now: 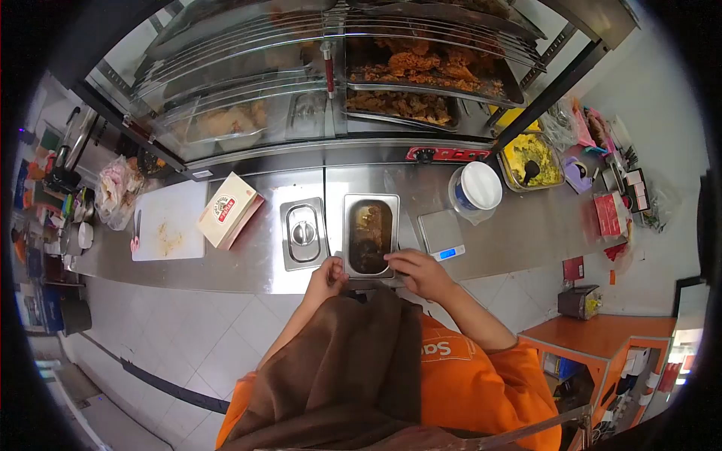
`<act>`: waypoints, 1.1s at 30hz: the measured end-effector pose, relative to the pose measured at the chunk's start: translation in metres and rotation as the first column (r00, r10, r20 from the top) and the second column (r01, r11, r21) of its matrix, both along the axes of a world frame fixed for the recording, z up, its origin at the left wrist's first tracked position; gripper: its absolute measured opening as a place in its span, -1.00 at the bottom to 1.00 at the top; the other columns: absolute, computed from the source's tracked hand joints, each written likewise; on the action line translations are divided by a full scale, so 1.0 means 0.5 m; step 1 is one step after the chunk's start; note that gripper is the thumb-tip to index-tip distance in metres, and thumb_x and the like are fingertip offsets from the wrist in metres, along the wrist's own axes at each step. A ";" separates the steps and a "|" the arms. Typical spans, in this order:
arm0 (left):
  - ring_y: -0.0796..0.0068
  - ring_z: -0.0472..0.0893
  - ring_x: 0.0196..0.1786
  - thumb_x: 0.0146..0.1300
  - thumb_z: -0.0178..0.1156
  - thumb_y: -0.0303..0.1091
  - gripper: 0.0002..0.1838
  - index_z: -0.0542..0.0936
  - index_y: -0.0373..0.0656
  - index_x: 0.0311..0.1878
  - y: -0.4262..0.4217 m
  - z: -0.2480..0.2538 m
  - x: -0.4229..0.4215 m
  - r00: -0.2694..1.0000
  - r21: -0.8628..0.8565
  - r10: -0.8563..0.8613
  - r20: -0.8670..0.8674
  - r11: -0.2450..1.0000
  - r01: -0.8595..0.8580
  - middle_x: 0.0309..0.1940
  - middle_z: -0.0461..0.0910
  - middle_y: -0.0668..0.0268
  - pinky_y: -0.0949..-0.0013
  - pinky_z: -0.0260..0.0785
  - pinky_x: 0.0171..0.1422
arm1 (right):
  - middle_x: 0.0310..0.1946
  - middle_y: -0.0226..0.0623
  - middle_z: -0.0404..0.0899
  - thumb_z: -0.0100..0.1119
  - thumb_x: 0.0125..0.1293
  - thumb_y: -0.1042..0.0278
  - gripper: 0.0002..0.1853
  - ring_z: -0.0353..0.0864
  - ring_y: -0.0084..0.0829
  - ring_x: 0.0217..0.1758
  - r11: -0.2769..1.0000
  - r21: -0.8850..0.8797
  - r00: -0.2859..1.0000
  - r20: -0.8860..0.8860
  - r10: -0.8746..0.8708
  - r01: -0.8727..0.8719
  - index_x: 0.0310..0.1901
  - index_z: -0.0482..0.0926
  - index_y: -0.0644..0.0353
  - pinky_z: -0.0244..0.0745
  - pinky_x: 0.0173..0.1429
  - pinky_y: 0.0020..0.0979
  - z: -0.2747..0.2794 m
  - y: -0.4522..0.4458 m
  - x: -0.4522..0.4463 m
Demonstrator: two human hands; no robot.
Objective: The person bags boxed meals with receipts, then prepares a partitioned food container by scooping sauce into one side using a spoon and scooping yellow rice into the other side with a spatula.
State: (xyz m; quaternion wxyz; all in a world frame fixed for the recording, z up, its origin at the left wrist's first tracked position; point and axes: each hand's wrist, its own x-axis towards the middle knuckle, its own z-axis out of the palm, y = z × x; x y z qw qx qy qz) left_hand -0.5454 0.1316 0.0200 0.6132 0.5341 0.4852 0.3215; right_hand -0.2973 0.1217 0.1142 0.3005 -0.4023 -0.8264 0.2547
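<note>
A rectangular steel food pan (348, 225) sits at the counter's front edge, with dark brown sauce (368, 233) in it. My left hand (328, 278) is closed at the pan's front left corner, fingers curled against its side. On the opposite side, my right hand (423, 273) grips the right rim near the front, its fingertips reaching over the edge. Just left of the pan lies a steel lid (303, 233) with a round recessed handle. To the right is a small digital scale (440, 231) with a lit blue display.
A white cutting board (169, 225) with pink-handled scissors (135, 239) and a cardboard box (229, 210) lie left. A white tub (480, 186) and a container of yellow food (531, 159) stand right. A glass display cabinet (331, 146) with fried chicken (421, 66) rises behind.
</note>
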 end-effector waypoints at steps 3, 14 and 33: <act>0.72 0.41 -0.43 0.13 0.11 -0.61 -0.77 0.37 -0.25 -0.14 -0.005 0.025 0.006 1.000 -0.021 0.023 0.010 1.000 -0.023 -0.49 0.42 0.43 0.60 0.29 -0.31 | -0.05 -0.23 0.44 0.06 -0.16 0.64 -0.62 0.46 -0.20 0.00 0.993 0.106 0.998 -0.020 -0.058 0.059 -0.18 0.48 0.22 0.43 0.05 -0.32 0.003 0.023 -0.002; 0.71 0.39 -0.43 0.13 0.11 -0.61 -0.79 0.38 -0.24 -0.17 -0.008 0.010 0.011 0.996 -0.076 0.073 0.043 0.995 -0.069 -0.49 0.37 0.45 0.63 0.27 -0.29 | -0.21 -0.18 0.51 0.08 0.09 0.58 -0.79 0.53 -0.21 -0.13 0.944 -0.139 0.916 -0.234 -0.326 0.301 -0.19 0.47 0.23 0.45 -0.03 -0.38 -0.068 -0.042 -0.042; 0.72 0.38 -0.46 0.12 0.11 -0.63 -0.75 0.36 -0.21 -0.13 0.030 -0.013 0.017 0.993 -0.070 0.037 0.114 0.997 -0.029 -0.52 0.36 0.47 0.63 0.28 -0.33 | 0.08 -0.23 0.39 0.08 -0.09 0.66 -0.51 0.33 -0.24 0.19 0.997 -0.026 0.994 -0.073 -0.077 0.076 -0.02 0.45 0.15 0.25 0.26 -0.30 -0.034 -0.034 -0.022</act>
